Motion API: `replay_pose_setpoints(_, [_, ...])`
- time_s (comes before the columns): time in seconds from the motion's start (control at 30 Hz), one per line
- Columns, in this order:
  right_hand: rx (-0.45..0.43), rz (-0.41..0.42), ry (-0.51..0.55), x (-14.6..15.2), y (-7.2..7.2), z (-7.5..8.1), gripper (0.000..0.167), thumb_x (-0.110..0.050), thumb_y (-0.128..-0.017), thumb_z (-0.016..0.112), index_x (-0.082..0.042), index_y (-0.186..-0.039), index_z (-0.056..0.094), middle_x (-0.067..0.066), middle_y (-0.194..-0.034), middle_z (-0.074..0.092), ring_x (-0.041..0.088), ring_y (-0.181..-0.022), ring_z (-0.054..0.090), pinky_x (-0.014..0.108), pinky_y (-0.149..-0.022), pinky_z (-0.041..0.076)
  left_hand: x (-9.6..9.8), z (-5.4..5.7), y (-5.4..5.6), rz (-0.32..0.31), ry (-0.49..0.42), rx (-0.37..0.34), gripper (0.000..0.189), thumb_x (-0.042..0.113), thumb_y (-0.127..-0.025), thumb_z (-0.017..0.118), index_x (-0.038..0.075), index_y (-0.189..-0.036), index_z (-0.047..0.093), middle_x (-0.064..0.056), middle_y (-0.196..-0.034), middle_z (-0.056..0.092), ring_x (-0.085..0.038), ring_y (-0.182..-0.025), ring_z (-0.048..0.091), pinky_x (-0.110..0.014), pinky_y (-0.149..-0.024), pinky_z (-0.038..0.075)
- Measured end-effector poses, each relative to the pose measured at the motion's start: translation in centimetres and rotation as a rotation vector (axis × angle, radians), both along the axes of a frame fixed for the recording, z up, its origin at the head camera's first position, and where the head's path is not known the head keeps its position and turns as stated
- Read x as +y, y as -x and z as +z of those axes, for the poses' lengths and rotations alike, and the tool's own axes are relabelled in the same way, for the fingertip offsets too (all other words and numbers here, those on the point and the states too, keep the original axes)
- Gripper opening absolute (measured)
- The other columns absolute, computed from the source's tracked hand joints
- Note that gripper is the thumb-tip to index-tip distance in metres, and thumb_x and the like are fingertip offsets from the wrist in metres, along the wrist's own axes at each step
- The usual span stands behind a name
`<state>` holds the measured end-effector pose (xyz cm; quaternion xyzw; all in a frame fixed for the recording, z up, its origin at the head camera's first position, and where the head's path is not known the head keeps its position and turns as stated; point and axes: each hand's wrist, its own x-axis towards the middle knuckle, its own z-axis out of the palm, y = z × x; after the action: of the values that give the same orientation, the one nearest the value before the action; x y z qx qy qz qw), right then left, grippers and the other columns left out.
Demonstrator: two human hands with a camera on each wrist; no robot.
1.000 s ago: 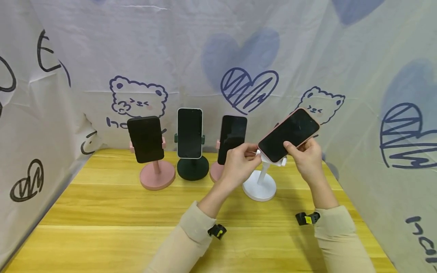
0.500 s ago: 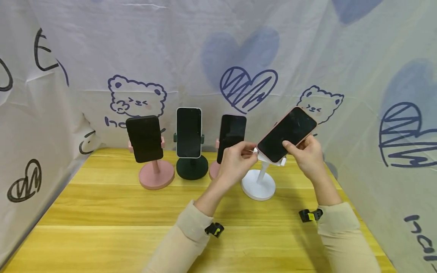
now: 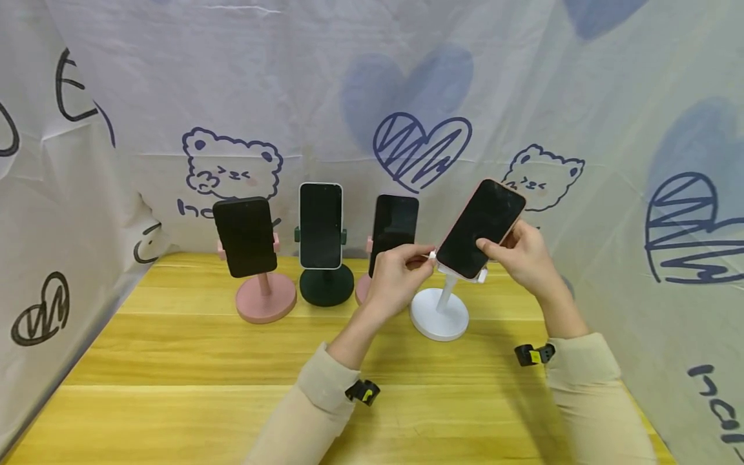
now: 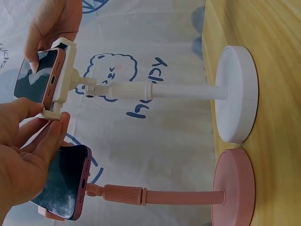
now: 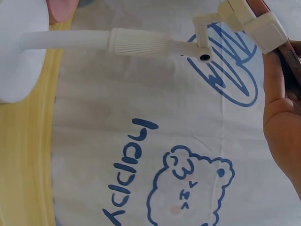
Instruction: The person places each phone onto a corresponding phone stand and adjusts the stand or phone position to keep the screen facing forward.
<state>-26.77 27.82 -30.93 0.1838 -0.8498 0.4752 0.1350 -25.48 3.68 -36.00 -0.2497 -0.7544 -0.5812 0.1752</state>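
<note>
A dark-screened smartphone in a pink case (image 3: 473, 223) leans tilted to the right in the holder of a white phone stand (image 3: 440, 316). My right hand (image 3: 526, 255) grips the phone by its right side, thumb on the screen and fingers behind. At the holder's left end, my left hand (image 3: 395, 278) pinches the white clamp arm (image 4: 51, 114) between thumb and fingers; the left wrist view shows the phone's lower edge (image 4: 53, 79) against the holder. In the right wrist view, the other white clamp arm (image 5: 266, 32) lies across the phone's side, and most of the right hand is out of frame.
To the left stand a pink stand (image 3: 266, 300) with a black phone (image 3: 245, 237), a dark green stand (image 3: 327, 286) with a white-edged phone (image 3: 321, 226), and another pink stand (image 4: 233, 188) whose phone (image 3: 395, 223) is partly behind my left hand. A patterned cloth (image 3: 325, 97) hangs behind the wooden table (image 3: 192, 361).
The phone in my right hand has turned more upright, its top swinging left. My right hand has shifted slightly with it. My left hand has stayed at the clamp, moving slightly left.
</note>
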Motion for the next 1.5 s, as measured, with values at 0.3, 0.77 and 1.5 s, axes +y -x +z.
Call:
replay_pose_setpoints(0.3, [-0.094, 0.002, -0.112, -0.2, 0.1, 1.2, 0.035, -0.012, -0.098, 0.073, 0.006, -0.125, 0.06, 0.018, -0.105, 0.068, 0.02, -0.083, 0.061, 0.022, -0.074, 0.055, -0.2, -0.1, 0.1, -0.033, 0.018, 0.007, 0.026, 0.0, -0.097, 0.072, -0.003, -0.122, 0.075, -0.016, -0.116, 0.074, -0.024, -0.101, 0.074, -0.021, -0.088, 0.059])
replay_pose_setpoints(0.77, [-0.043, -0.037, 0.327, -0.4, -0.4, 1.5, 0.037, -0.022, -0.101, 0.071, 0.002, -0.129, 0.066, -0.002, -0.094, 0.069, 0.01, -0.084, 0.069, 0.021, -0.073, 0.062, 0.5, 0.2, -0.6, 0.007, 0.046, -0.03, 0.026, 0.001, -0.099, 0.069, -0.003, -0.125, 0.072, -0.016, -0.114, 0.076, -0.024, -0.098, 0.075, -0.022, -0.085, 0.06])
replay_pose_setpoints(1.5, [0.012, -0.004, 0.141, -0.6, -0.7, 2.5, 0.042, -0.013, -0.105, 0.062, 0.01, -0.14, 0.059, -0.013, -0.1, 0.072, 0.004, -0.085, 0.073, 0.025, -0.074, 0.062, 1.3, -0.6, -0.6, -0.138, -0.244, -0.442, 0.032, 0.007, -0.105, 0.06, -0.01, -0.132, 0.064, -0.022, -0.107, 0.075, -0.03, -0.097, 0.077, -0.041, -0.087, 0.062])
